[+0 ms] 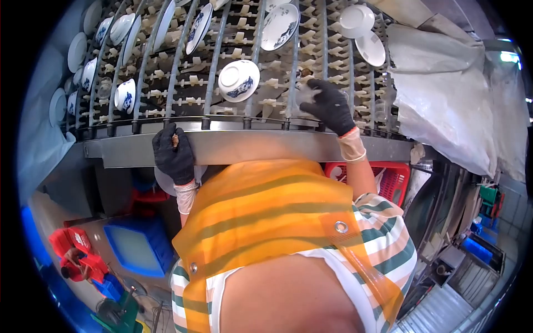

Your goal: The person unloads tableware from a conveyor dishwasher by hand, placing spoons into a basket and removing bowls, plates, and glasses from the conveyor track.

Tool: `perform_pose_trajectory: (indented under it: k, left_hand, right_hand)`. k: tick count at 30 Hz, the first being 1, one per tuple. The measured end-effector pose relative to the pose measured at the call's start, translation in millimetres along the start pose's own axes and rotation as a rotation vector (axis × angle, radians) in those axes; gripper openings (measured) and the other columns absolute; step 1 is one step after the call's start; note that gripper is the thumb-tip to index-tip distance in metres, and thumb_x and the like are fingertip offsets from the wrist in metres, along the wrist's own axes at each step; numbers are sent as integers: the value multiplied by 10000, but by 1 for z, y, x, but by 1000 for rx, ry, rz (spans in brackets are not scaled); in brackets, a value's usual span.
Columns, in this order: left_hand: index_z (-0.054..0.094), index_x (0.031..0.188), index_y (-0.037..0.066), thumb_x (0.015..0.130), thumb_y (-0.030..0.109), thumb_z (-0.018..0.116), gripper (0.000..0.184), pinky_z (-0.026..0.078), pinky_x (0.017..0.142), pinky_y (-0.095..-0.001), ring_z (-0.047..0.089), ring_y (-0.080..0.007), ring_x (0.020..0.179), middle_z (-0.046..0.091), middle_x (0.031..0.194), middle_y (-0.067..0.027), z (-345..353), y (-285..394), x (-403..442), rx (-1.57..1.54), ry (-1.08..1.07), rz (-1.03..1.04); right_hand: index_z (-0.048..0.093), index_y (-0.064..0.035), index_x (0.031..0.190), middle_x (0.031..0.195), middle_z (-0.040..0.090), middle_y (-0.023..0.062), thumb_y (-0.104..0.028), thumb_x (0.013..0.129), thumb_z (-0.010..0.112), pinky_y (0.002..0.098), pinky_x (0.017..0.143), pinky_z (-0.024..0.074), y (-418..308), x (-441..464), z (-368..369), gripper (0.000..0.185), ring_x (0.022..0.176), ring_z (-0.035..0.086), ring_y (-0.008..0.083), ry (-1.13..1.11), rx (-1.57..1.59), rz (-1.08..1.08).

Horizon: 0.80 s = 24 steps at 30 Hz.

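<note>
My left hand (173,153), in a black glove over a pale one, is closed at the metal front ledge (244,145) of a dish conveyor. A small brownish spot shows among its fingers; I cannot tell what it is. My right hand (330,106), gloved alike, reaches over the conveyor's pegs with thumb and fingers around a clear glass (306,97), which is blurred. Between the hands, an upturned white bowl (239,81) with blue decoration rests on the rails. A smaller blue-patterned bowl (125,96) leans farther left.
Farther back on the conveyor are an oval patterned plate (280,26), a tilted plate (199,29), a white bowl (356,21) and a white dish (370,49). Plastic sheeting (444,94) hangs at right. Below the ledge are a red basket (393,181) and a blue tub (139,247).
</note>
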<state>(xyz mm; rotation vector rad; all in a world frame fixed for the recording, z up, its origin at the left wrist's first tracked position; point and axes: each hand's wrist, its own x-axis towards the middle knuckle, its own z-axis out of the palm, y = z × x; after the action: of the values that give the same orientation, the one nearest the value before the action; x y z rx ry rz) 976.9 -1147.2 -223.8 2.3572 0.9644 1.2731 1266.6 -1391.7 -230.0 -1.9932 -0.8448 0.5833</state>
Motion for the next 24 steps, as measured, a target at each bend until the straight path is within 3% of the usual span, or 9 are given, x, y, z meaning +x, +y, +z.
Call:
perform_pose_trajectory:
  k: [2, 3, 6, 10, 15, 17, 19, 23, 24]
  left_hand:
    - [678, 958, 51, 779, 70, 693, 180, 506, 731, -344, 631, -266, 824, 648, 896, -112, 3, 3, -3, 82, -8, 30]
    - [678, 958, 51, 779, 70, 693, 180, 506, 731, -344, 631, -266, 824, 648, 896, -112, 4, 5, -4, 70, -18, 29]
    - [679, 961, 52, 782, 73, 688, 180, 507, 736, -348, 632, -267, 826, 654, 890, -114, 2, 9, -3, 107, -32, 40]
    - [682, 966, 50, 782, 72, 688, 185, 508, 741, -356, 632, -276, 830, 658, 900, -120, 5, 15, -7, 88, -38, -11]
    - [680, 968, 43, 785, 61, 683, 184, 507, 743, -354, 631, -274, 832, 657, 897, -120, 9, 22, -9, 86, -22, 25]
    - [679, 968, 41, 787, 58, 681, 183, 505, 742, -354, 630, -273, 832, 656, 896, -120, 10, 26, -11, 85, -20, 18]
    - [678, 970, 41, 786, 55, 681, 184, 503, 741, -354, 627, -271, 836, 655, 894, -116, 12, 30, -12, 75, -13, 29]
    - [679, 966, 44, 785, 54, 682, 182, 502, 740, -354, 624, -270, 836, 651, 900, -113, 13, 35, -14, 73, -19, 25]
    - [677, 967, 45, 784, 54, 682, 183, 501, 741, -355, 624, -270, 834, 650, 903, -113, 14, 37, -15, 88, -29, 12]
  right_hand:
    - [485, -40, 1284, 1203, 582, 94, -61, 662, 791, 316, 878, 482, 0, -3, -4, 693, 1074, 556, 183, 96, 611, -40]
    - [485, -40, 1284, 1203, 582, 94, -61, 662, 791, 316, 878, 482, 3, -4, -4, 693, 1074, 556, 183, 107, 604, -30]
    - [527, -51, 1249, 1209, 580, 132, -85, 668, 789, 358, 992, 408, 7, -7, -5, 639, 1142, 538, 277, 66, -299, -252]
    - [566, -87, 1197, 1153, 604, 125, -219, 653, 820, 409, 934, 437, 30, -7, -13, 614, 1094, 562, 302, 184, -291, -395]
    - [584, -37, 1088, 995, 612, 139, -198, 748, 763, 384, 847, 471, 65, -18, -96, 417, 945, 585, 307, 863, -688, -162]
    - [575, -32, 1135, 1079, 610, 172, -251, 738, 756, 414, 901, 449, 111, -36, -123, 488, 1020, 572, 343, 862, -848, -93]
    - [554, -27, 1201, 1167, 591, 204, -300, 732, 733, 430, 952, 422, 180, -49, -130, 571, 1099, 546, 369, 724, -896, 361]
    - [580, -44, 1195, 1156, 607, 208, -322, 743, 709, 418, 951, 433, 144, -42, -144, 547, 1100, 566, 340, 553, -780, 416]
    - [591, -46, 1177, 1145, 616, 196, -302, 747, 716, 405, 928, 450, 128, -35, -144, 516, 1070, 584, 323, 639, -698, 247]
